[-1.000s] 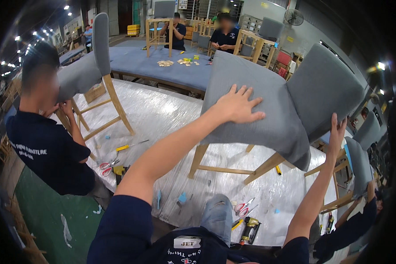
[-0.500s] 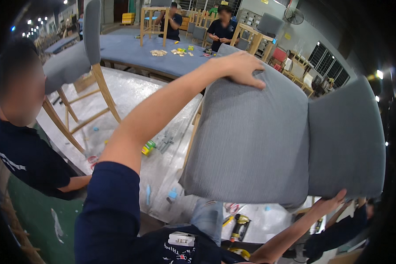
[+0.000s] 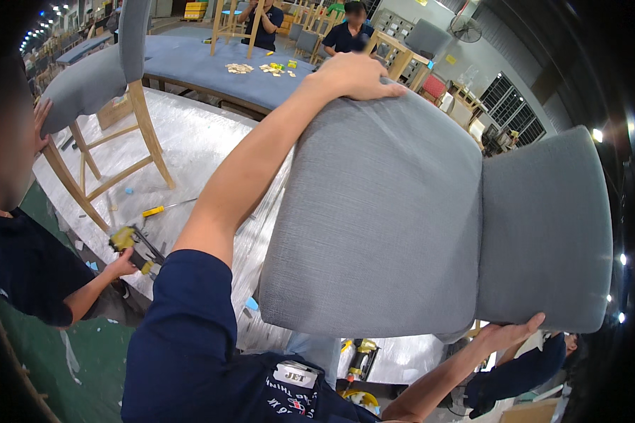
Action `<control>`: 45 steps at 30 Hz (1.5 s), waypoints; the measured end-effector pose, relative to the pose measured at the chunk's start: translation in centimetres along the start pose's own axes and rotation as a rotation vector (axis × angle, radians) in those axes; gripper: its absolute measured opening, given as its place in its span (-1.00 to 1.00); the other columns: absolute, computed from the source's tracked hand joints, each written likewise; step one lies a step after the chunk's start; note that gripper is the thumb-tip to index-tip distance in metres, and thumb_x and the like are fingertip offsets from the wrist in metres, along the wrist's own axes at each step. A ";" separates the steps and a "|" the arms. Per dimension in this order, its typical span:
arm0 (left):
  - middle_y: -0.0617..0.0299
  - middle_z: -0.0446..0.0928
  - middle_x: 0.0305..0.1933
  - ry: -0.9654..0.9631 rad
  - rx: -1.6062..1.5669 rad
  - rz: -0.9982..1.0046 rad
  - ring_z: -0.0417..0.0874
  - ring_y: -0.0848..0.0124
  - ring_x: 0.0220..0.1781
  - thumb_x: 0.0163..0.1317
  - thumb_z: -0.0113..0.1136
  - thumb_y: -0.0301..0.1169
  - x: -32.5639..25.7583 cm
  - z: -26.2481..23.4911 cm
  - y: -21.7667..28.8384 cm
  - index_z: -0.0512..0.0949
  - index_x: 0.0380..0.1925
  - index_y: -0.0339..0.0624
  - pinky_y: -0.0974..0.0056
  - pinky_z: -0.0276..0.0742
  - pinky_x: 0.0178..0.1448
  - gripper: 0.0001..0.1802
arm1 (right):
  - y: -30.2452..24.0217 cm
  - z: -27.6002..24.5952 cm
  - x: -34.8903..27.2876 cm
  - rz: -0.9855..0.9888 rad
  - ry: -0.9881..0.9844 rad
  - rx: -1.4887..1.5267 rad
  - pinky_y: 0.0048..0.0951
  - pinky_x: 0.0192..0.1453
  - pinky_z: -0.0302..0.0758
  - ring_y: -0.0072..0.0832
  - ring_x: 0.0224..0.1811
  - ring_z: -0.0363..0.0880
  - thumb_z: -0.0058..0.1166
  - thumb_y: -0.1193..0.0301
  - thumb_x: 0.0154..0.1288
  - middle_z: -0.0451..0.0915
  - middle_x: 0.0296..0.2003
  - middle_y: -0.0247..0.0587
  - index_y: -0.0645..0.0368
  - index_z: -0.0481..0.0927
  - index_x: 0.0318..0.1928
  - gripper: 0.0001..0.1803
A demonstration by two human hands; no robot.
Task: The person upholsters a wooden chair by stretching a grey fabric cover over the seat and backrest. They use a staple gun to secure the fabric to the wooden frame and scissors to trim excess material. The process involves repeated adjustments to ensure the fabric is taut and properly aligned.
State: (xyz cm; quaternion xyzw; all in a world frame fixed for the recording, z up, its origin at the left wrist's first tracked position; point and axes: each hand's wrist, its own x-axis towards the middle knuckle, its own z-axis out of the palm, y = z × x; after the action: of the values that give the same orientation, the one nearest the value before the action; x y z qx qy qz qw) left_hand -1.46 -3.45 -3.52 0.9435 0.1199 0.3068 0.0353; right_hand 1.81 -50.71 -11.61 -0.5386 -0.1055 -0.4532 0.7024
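Co-worker [image 3: 21, 261] at far left is gripping a yellow tool [image 3: 130, 243] lying on the plastic-covered table [image 3: 190, 141], beside a second grey chair [image 3: 95, 77] on wooden legs. Left hand [image 3: 353, 74] is curling its fingers over the top edge of the grey upholstered chair [image 3: 430, 225], its grip closing on the padding. The chair is being held up in the air, filling the centre. Right hand [image 3: 504, 331] is supporting the lower edge from beneath, fingers pressing against the fabric.
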 end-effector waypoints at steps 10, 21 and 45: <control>0.00 0.68 0.01 0.096 -0.066 -0.169 0.68 0.08 0.06 0.26 -0.05 0.40 -5.5 -4.1 -5.5 0.66 0.08 -0.10 0.07 0.56 0.17 -0.17 | 3.2 4.7 -1.5 -0.021 -0.339 -0.067 -0.14 0.60 -0.03 -0.13 0.56 0.00 0.05 0.07 0.45 0.02 0.51 0.11 0.26 -0.17 0.55 -0.05; 0.07 0.69 0.01 0.371 -0.042 -0.094 0.68 0.15 0.05 0.37 0.10 0.09 -15.2 -7.5 -7.7 0.65 0.13 0.04 0.12 0.50 0.23 -0.48 | 12.3 -6.6 -26.0 0.345 -1.097 0.188 -0.12 0.62 -0.22 -0.04 0.61 -0.26 0.35 0.32 0.00 -0.20 0.54 0.16 0.34 -0.28 0.52 0.26; -0.03 0.72 -0.13 0.446 -0.504 0.188 0.70 0.14 0.03 0.31 0.05 -0.16 8.4 3.7 -0.6 0.73 -0.19 -0.20 0.23 0.50 0.17 -0.61 | 14.0 8.0 -10.0 0.225 -0.646 -0.010 -0.20 0.49 0.17 -0.24 0.41 0.28 0.32 0.08 0.31 0.29 0.36 0.03 0.36 0.15 0.43 -0.08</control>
State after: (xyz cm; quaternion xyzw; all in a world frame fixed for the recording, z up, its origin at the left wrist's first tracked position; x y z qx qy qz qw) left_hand 7.19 -0.74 -1.78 0.8219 -0.0425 0.5272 0.2114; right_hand 9.35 -38.52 -24.11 -0.6660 -0.2601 -0.1796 0.6757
